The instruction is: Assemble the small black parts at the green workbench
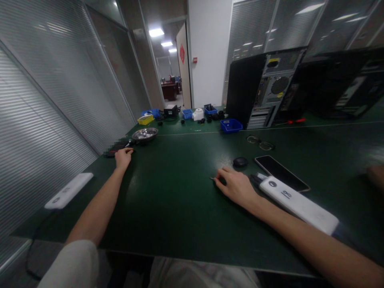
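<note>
Over the left side of the green table [177,192], my left hand [123,159] reaches forward with its fingers pinched together. Something small and dark seems to be at its fingertips, too small to name. Just beyond it is a round metal bowl [145,135] with small pale things in it, and dark objects lie beside the wrist. My right hand [237,186] rests on the table, closed in a pinch. A short, thin pointed tip [211,178] sticks out from its fingers; the rest is hidden. Close behind that hand sits a black mouse-like object [240,162].
Right of my right hand lie a phone [280,172] and a white power bank [297,202]; another white power bank [69,191] is at left. Glasses [260,143], a blue tray [231,125] and a computer tower [258,90] stand farther back. Another person's hand [376,176] shows at right.
</note>
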A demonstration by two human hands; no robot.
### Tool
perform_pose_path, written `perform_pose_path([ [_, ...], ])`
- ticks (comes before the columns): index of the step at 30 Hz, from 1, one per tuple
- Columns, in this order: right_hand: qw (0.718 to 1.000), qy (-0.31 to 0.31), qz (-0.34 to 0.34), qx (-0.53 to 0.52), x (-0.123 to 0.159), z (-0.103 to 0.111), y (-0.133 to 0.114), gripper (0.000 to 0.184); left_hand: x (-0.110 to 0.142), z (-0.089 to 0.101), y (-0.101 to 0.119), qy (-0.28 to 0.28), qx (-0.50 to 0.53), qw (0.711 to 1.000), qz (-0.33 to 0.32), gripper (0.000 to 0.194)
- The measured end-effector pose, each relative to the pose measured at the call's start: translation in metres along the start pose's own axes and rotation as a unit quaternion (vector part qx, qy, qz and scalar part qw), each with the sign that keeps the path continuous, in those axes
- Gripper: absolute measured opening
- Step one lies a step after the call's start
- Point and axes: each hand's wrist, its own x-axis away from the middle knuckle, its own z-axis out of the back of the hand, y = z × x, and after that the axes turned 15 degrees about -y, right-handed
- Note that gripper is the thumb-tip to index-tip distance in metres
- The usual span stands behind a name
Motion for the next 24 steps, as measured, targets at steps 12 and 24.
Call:
perform_pose_path([
  [12, 1.000, -0.017, -0.004, 0.000, -0.001, 0.002, -0.001, 0.021, 0.012, -0.002, 0.015, 0.013, -0.063, 0.998, -0.023, 0.032],
  [24, 1.000, -0.024, -0.005, -0.004, 0.000, 0.002, 0.000, 0.020, -0.003, 0.004, -0.003, -0.007, 0.055, 0.997, 0.056, 0.033],
])
